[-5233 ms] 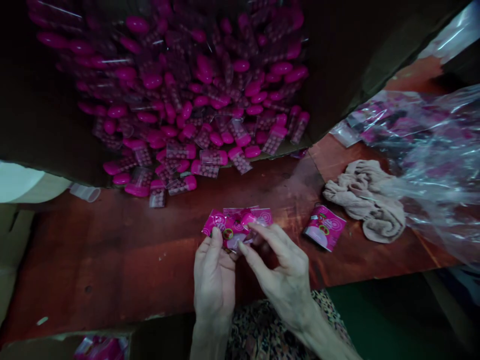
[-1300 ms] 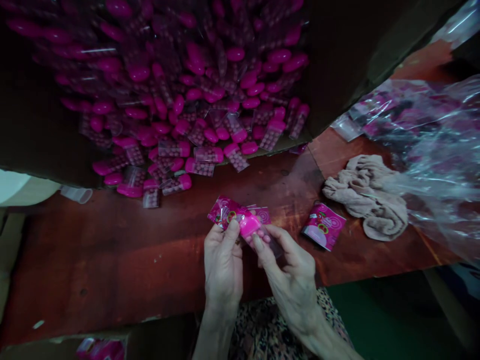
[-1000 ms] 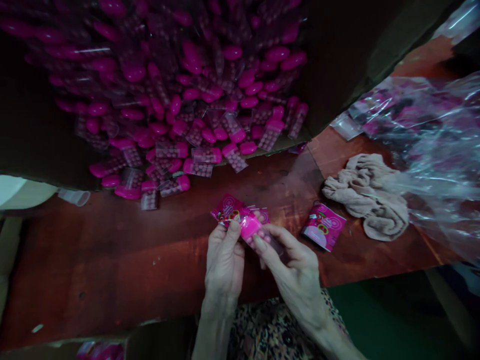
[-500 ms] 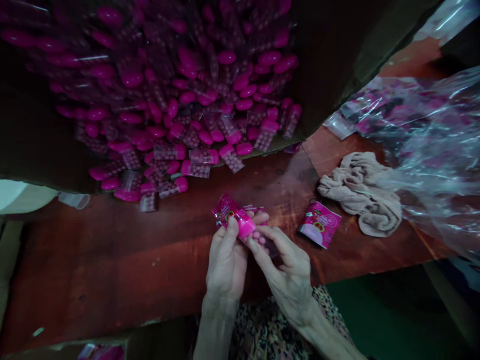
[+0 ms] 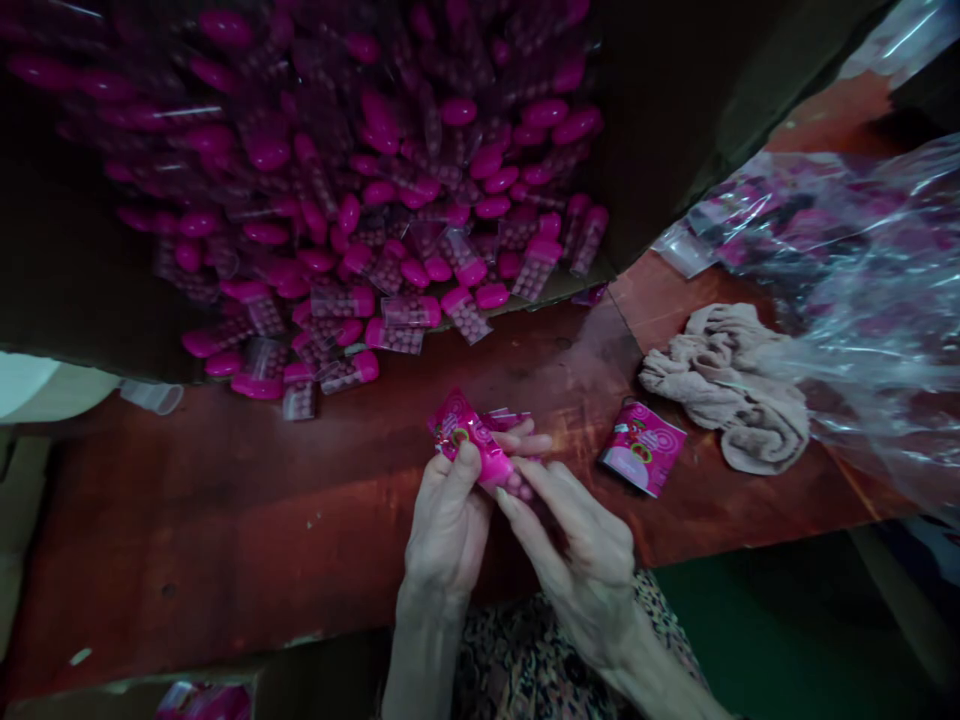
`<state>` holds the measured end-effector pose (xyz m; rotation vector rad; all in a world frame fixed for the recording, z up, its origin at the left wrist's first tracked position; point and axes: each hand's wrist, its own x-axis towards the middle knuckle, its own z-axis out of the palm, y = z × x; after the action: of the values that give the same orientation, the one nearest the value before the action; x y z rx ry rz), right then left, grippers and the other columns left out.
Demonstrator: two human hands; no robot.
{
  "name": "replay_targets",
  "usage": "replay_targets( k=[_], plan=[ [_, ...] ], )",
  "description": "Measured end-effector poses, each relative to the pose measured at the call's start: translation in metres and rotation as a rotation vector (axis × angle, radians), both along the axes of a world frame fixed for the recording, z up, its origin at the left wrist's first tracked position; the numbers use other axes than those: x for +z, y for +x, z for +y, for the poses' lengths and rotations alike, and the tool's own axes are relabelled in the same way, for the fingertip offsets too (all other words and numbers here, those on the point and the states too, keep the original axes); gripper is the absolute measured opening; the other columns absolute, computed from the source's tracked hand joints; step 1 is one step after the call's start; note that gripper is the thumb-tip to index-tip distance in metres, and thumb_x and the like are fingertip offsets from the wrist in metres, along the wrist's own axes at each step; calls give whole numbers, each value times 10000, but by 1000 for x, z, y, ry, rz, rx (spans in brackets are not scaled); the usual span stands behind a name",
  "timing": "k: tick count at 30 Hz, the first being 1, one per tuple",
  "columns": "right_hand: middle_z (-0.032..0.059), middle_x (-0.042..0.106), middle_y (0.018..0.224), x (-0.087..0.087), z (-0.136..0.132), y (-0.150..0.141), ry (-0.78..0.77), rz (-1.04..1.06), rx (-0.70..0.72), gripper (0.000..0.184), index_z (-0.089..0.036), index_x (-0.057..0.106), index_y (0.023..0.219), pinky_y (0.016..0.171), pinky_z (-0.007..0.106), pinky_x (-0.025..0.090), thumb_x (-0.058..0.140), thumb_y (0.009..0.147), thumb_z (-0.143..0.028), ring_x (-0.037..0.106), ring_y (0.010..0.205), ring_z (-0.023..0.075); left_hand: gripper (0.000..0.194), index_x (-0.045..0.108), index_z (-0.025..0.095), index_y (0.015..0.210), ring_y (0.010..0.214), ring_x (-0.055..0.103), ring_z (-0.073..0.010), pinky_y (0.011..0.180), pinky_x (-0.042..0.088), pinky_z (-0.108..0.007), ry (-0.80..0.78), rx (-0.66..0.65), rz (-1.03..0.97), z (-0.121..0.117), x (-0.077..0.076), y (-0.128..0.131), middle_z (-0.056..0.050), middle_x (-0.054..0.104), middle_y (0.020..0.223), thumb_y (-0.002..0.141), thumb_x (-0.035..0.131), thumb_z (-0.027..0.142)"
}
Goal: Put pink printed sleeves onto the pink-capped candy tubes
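Pink-capped tubes heaped in a cardboard box on a red-brown bench

At 12 o'clock, a heap of clear tubes of pink beads (image 5: 375,220) fills the cardboard box (image 5: 697,130), spilling over its lip onto the bench (image 5: 225,500). At 3 o'clock, a pink foil packet (image 5: 642,448) lies flat beside crumpled beige cloth (image 5: 720,390), and a clear plastic bag (image 5: 877,300) of pink packets sits just beyond, partly over the cloth. At 9 o'clock, a small clear plastic cup (image 5: 152,397) lies on its side near a white roll (image 5: 37,385).
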<state>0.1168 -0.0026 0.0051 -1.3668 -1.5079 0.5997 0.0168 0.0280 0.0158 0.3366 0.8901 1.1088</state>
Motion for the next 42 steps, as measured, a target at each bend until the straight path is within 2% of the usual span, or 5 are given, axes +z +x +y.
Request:
replay_targets(
  k=[4, 14, 22, 36, 42],
  plan=[
    [70, 694, 985, -1, 0, 0, 62, -46, 3, 339, -185, 597, 1129, 793, 308, 562, 576, 809, -76, 662, 867, 186, 273, 717, 155, 827, 1047, 584, -272, 872, 447, -385, 10, -14, 24, 2, -1, 1, -127, 716, 941, 840, 526, 350],
    [-64, 496, 507, 7, 6, 14, -508, 551, 169, 138, -194, 629, 916, 358, 170, 364, 535, 871, -284, 416, 374, 56, 292, 696, 147, 975, 1141, 523, -297, 974, 369, -425, 134, -55, -44, -2, 1, 0, -128, 687, 1058, 801, 582, 351],
    [44, 691, 1013, 10, 6, 10, -203, 179, 161, 289, -200, 634, 1085, 798, 258, 532, 584, 813, -116, 651, 860, 155, 193, 720, 168, 852, 1124, 545, -272, 977, 372, -417, 13, 120, 38, -4, 2, 5, -83, 731, 902, 814, 564, 275],
    [-39, 500, 599, 28, -13, 13, -708, 906, 404, 217, -174, 634, 958, 365, 138, 231, 550, 854, -345, 299, 413, 15, 360, 713, 181, 919, 1122, 539, -332, 924, 425, -447, 149, -68, -27, -24, 22, -7, -129, 687, 1065, 695, 656, 457],
    [-14, 549, 669, 28, -24, 7, -491, 509, 304, 172, -170, 615, 933, 495, 172, 401, 501, 883, -288, 471, 534, 72, 174, 730, 159, 829, 1150, 520, -297, 981, 371, -412, 110, -47, 118, -28, 25, -8, -115, 718, 967, 721, 655, 273]
  ],
)
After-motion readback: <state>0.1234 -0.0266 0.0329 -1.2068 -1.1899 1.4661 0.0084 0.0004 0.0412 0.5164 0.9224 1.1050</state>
